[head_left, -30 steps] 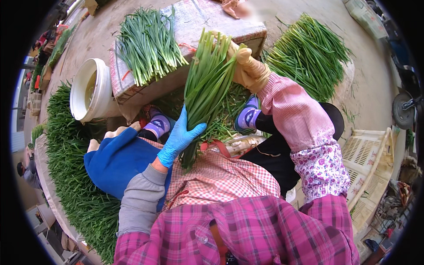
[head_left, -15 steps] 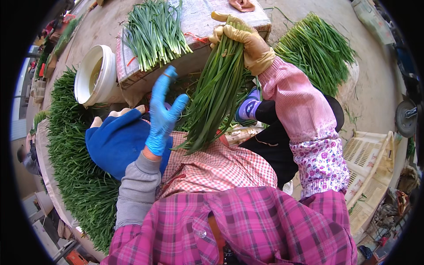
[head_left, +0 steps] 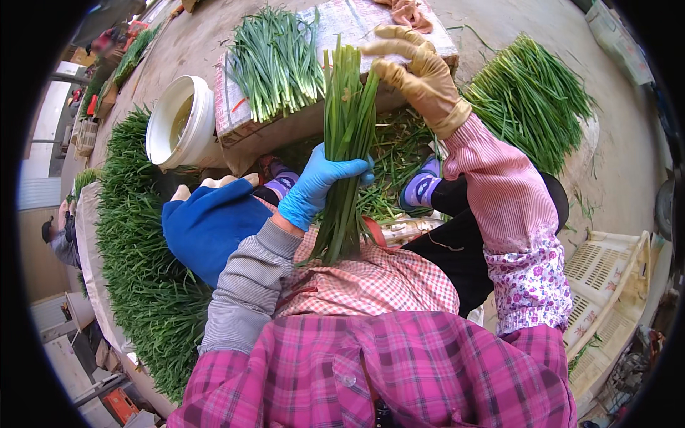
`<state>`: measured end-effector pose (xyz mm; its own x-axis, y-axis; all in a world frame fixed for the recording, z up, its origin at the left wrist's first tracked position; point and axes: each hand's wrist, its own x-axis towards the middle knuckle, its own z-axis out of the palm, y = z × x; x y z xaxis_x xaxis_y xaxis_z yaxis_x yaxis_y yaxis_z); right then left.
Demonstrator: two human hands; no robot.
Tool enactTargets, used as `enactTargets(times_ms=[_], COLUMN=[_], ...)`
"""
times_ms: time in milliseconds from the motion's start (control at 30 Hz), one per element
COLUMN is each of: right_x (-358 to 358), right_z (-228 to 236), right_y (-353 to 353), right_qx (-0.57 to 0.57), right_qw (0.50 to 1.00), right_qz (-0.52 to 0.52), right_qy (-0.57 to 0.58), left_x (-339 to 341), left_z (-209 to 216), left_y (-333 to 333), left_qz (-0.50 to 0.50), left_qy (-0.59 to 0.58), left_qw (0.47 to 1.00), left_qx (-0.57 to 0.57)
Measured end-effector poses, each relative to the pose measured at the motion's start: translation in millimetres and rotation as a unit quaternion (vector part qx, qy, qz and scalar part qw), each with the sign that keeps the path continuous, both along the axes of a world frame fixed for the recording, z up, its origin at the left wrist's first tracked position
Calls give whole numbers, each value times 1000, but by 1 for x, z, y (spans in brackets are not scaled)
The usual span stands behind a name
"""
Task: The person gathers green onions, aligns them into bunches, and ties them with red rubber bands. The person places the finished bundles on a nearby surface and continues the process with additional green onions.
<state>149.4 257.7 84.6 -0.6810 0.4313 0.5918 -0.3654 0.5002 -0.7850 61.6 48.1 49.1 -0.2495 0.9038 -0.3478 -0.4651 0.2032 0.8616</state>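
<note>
Fingers of my left hand (head_left: 317, 187), in a blue glove, are closed around the middle of the bundle of green stalks (head_left: 349, 107), thumb across the front. Half a second ago that hand stood open and bare of stalks, off to the left, while my right hand (head_left: 426, 82) gripped the bundle near its top. Now the right, in its tan glove, has let go: its fingers are spread and curved beside the cut ends, and whether one fingertip brushes them I cannot tell. The bundle stands more upright than it did, pale ends up, leaf tips down at my checked apron (head_left: 378, 282).

Beyond it, the sheet-covered box (head_left: 349, 18) carries the same laid-out greens (head_left: 278, 64), pale ends toward me. The white bucket (head_left: 203, 132) stands against the box's left side, with the long bank of greens (head_left: 135, 214) nearer me on that side. On my right lie another heap of greens (head_left: 531, 103) and, closer in, the cream crate (head_left: 596, 274).
</note>
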Motion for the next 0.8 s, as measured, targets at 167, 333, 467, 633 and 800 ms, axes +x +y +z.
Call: enactTargets(times_ms=[167,333,467,633,800], right_x=[-7,30,12,-15,-8], right_z=[-8,28,-20,-9,1], right_y=[-21,32,50,-2,6], right_qx=[214,-233,66,-398,-452], right_qw=[966,923,924,859,827], right_qz=[-126,306,103,320,332], right_qy=[-70,3,-362,27,45], left_x=[6,-13,-19,6,12], left_z=[-1,7,7,4,15], left_y=[7,-2,1,10,11], left_qz=[10,39,-5,-110,-112], left_qy=[58,16,-17,5,100], left_qw=[998,999,999,994,988], left_qx=[-36,-6,51,15,46])
